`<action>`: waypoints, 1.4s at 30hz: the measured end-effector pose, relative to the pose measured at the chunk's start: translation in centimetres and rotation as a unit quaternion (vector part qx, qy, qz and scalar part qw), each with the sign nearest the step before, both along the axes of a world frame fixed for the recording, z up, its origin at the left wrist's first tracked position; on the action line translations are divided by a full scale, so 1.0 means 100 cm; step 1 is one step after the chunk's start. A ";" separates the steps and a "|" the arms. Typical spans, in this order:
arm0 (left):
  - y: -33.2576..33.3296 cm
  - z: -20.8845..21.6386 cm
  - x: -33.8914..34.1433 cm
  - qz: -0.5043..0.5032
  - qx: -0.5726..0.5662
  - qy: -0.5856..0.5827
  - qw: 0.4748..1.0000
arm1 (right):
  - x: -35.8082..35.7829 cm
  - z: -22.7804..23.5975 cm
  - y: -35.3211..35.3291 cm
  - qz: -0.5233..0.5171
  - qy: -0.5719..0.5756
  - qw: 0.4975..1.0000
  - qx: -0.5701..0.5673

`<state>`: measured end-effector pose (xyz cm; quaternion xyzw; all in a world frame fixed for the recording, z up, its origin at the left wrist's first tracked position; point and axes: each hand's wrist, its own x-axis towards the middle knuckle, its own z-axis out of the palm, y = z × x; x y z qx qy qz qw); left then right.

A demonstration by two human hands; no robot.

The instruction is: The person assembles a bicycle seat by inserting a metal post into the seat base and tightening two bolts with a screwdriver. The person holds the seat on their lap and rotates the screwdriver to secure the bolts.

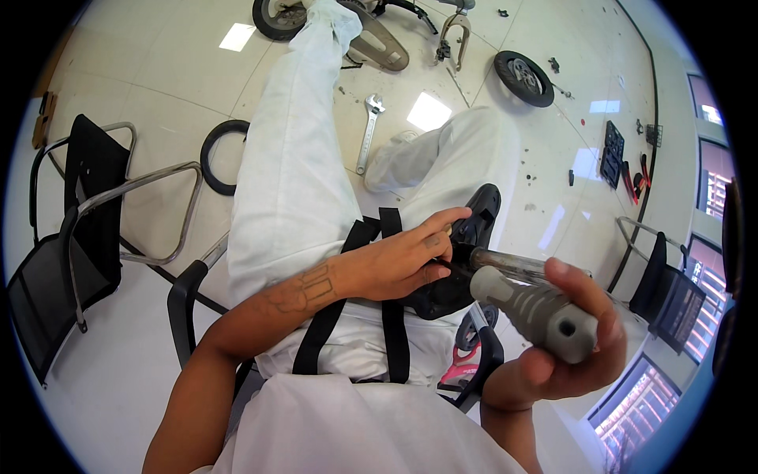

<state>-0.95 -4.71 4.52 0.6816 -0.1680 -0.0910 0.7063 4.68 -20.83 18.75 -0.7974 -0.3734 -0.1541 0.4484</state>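
A black bicycle saddle rests on my lap, with a metal seat post running from it toward the right. My left hand lies over the saddle and grips it near the post, hiding part of it. Beside the post, my right hand curls loosely round a grey ribbed handle of a hand tool. The handle's butt end faces me, and its far end points at the saddle. Whatever tip the tool has is hidden behind the handle and the saddle.
An adjustable wrench lies on the tiled floor by my shoe. Farther off are a small wheel, bicycle frame parts, a black tool case and red-handled pliers. A loose tyre and a black chair stand left.
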 end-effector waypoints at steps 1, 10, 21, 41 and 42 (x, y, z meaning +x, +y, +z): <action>-0.001 0.000 0.001 -0.007 -0.001 -0.001 1.000 | 0.001 0.008 -0.002 0.024 0.017 0.999 -0.018; 0.001 -0.004 0.001 0.044 0.019 -0.013 0.999 | 0.000 0.013 -0.010 0.033 0.090 0.995 -0.014; 0.005 -0.003 -0.001 0.014 0.012 0.021 1.000 | -0.006 0.009 -0.009 -0.030 0.031 0.998 -0.054; 0.000 -0.003 0.000 0.047 0.024 -0.025 0.998 | 0.027 0.037 0.021 0.151 0.120 0.968 -0.158; 0.002 -0.003 0.000 0.042 0.019 -0.016 0.999 | 0.030 0.043 0.021 0.166 0.134 0.962 -0.170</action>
